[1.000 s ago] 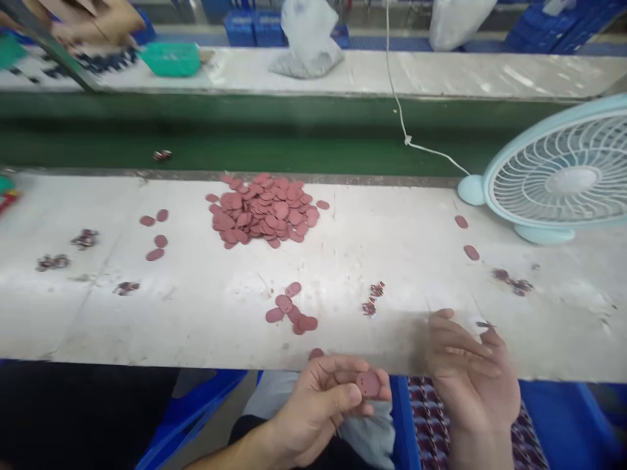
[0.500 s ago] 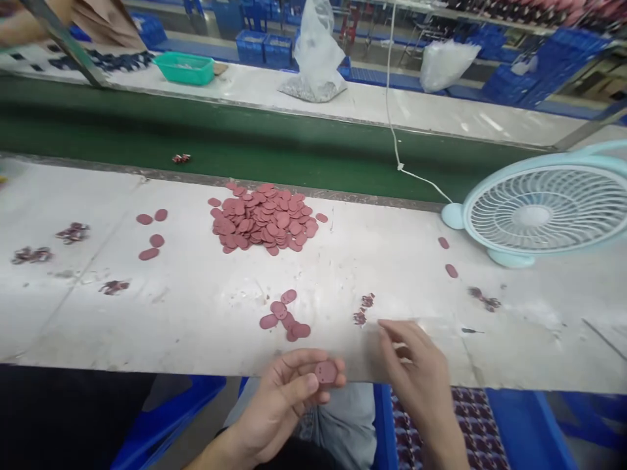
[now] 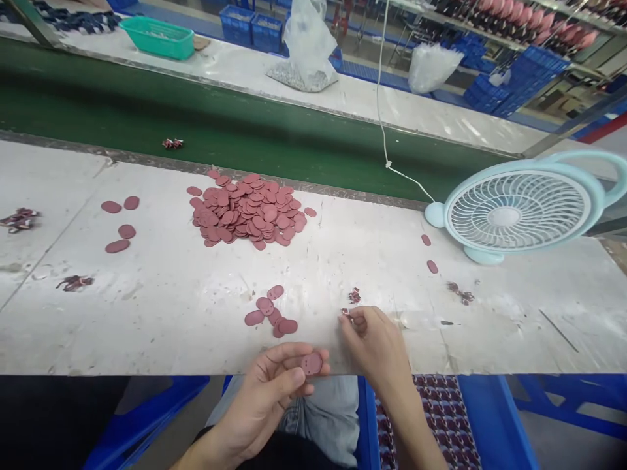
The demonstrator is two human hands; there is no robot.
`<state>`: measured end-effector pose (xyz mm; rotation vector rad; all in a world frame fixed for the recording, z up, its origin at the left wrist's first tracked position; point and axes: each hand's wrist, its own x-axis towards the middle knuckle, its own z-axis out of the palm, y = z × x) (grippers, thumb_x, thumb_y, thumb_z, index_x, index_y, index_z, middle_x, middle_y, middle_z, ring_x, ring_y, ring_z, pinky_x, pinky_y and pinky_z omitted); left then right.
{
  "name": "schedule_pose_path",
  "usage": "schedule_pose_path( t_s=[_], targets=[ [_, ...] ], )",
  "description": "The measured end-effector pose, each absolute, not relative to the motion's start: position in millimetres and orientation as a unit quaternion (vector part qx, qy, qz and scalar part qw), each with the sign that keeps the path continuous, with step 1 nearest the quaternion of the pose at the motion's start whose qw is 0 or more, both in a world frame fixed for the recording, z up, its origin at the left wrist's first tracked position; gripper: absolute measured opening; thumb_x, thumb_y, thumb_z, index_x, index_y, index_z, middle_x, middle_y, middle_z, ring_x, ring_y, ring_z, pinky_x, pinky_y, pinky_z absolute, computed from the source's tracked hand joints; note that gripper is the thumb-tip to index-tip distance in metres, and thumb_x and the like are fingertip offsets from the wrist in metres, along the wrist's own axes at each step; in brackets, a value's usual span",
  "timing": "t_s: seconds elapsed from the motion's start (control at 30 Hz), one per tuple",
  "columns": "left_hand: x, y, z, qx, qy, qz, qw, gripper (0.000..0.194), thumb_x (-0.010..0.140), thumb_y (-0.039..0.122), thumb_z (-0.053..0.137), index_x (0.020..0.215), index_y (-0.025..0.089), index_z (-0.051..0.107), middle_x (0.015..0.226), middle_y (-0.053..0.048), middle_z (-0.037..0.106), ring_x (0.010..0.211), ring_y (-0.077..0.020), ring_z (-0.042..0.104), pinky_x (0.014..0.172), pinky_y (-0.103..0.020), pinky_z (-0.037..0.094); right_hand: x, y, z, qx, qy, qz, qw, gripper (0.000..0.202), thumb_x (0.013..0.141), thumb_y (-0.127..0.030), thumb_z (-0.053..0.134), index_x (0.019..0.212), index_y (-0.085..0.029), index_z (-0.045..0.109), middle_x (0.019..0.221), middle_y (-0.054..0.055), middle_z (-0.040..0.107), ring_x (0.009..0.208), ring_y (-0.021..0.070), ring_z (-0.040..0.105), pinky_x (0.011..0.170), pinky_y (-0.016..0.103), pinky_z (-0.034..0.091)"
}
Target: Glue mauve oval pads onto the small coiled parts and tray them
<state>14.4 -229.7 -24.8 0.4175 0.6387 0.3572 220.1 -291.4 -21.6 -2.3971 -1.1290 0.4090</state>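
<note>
Left hand (image 3: 267, 391) below desk (image 3: 161, 307) near edge, fingers pinching pink oval disc (image 3: 311, 363) by rim. Right hand (image 3: 375, 343) at near edge, fingertips closed on small dark clip (image 3: 345, 313). Disc looks thin, light, stiff; edge grip suits. Clip tiny, easily dropped.

Bare bench (image 3: 161, 307) left of small disc cluster (image 3: 270, 313), disc pile (image 3: 247, 210) beyond.

On my white tabletop (image 3: 171, 307) I see a disc pile (image 3: 247, 212), scattered discs (image 3: 270, 313), and a fan (image 3: 519, 209).
</note>
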Motion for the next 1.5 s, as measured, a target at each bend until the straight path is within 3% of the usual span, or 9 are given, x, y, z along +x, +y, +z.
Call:
schedule_pose_path(
  t_s=[0.13,0.23,0.37,0.57,0.73,0.93,1.13,1.27,1.5],
  targets=[
    [17.2,-229.3,-25.8,0.218,0.318,0.202,0.901,0.020,0.082,0.022,0.080,0.102,0.023,0.078,0.125,-0.010,0.074,0.106,-0.0213,0.073,0.076,-0.019,0.057,209.3,-312.7,-6.9,-0.840,-0.338,0.258,0.337,0.023,0.091,-0.044,0.065,0.097,-0.022,0.068,0.075,0.002,0.069,0.065,0.0182,0.065,0.057,0.029,0.052],
    [21.0,-230.0,-24.6,0.222,0.314,0.217,0.897,0.020,0.080,0.023,0.082,0.100,0.025,0.079,0.122,-0.008,0.075,0.108,-0.0211,0.073,0.078,-0.019,0.058,194.9,-334.2,8.4,-0.749,-0.265,0.356,0.493,0.023,0.088,-0.038,0.073,0.106,-0.024,0.072,0.092,0.005,0.074,0.072,0.0178,0.069,0.061,0.027,0.059],
    [25.4,-230.6,-23.0,0.246,0.300,0.211,0.897,0.020,0.080,0.023,0.082,0.099,0.026,0.080,0.118,-0.006,0.077,0.108,-0.0209,0.073,0.078,-0.019,0.058,177.6,-349.3,22.5,-0.662,-0.264,0.419,0.563,0.013,0.088,-0.025,0.073,0.100,-0.029,0.077,0.100,0.005,0.074,0.081,0.0188,0.073,0.067,0.024,0.062],
    [25.3,-234.7,-26.6,0.296,0.242,0.202,0.902,0.024,0.083,0.014,0.078,0.105,0.024,0.078,0.118,-0.006,0.077,0.106,-0.0188,0.073,0.095,-0.027,0.057,168.4,-344.6,19.9,-0.672,-0.306,0.397,0.546,0.018,0.089,-0.022,0.072,0.104,-0.030,0.077,0.089,0.002,0.075,0.071,0.0169,0.072,0.059,0.023,0.061],
    [26.2,-237.6,-27.3,0.268,0.241,0.192,0.913,0.020,0.081,0.010,0.078,0.096,0.022,0.076,0.118,-0.006,0.077,0.099,-0.0169,0.074,0.088,-0.027,0.059,167.3,-341.0,20.5,-0.668,-0.331,0.394,0.538,0.015,0.089,-0.020,0.071,0.102,-0.027,0.077,0.087,0.003,0.076,0.072,0.0176,0.073,0.061,0.024,0.062],
    [28.0,-238.4,-24.4,0.304,0.270,0.188,0.894,0.006,0.079,0.013,0.080,0.076,0.016,0.077,0.111,-0.010,0.078,0.098,-0.0235,0.073,0.085,-0.033,0.058,167.9,-341.0,22.7,-0.662,-0.287,0.439,0.534,0.010,0.088,-0.024,0.075,0.098,-0.026,0.076,0.087,0.003,0.076,0.071,0.0155,0.072,0.063,0.023,0.060],
    [29.4,-243.2,-24.9,0.304,0.275,0.200,0.890,0.005,0.081,0.015,0.078,0.077,0.018,0.079,0.107,-0.010,0.079,0.095,-0.0264,0.074,0.079,-0.036,0.060,170.4,-337.5,19.9,-0.620,-0.210,0.521,0.547,0.012,0.088,-0.030,0.076,0.097,-0.023,0.074,0.102,0.007,0.076,0.082,0.0175,0.071,0.071,0.027,0.060],
    [29.8,-246.7,-26.3,0.298,0.276,0.211,0.889,0.008,0.083,0.013,0.076,0.078,0.019,0.079,0.102,-0.007,0.079,0.084,-0.0184,0.073,0.077,-0.030,0.059,170.0,-336.6,17.4,-0.609,-0.199,0.522,0.563,0.011,0.088,-0.029,0.076,0.097,-0.023,0.074,0.098,0.005,0.077,0.078,0.0148,0.070,0.073,0.026,0.059],
    [28.2,-247.3,-22.0,0.310,0.289,0.220,0.879,0.007,0.084,0.014,0.076,0.080,0.019,0.079,0.107,-0.008,0.079,0.094,-0.0223,0.074,0.084,-0.034,0.060,164.6,-340.6,15.2,-0.617,-0.199,0.501,0.574,0.008,0.090,-0.026,0.074,0.097,-0.025,0.074,0.095,0.004,0.077,0.083,0.0158,0.072,0.075,0.025,0.059]
  ],
)
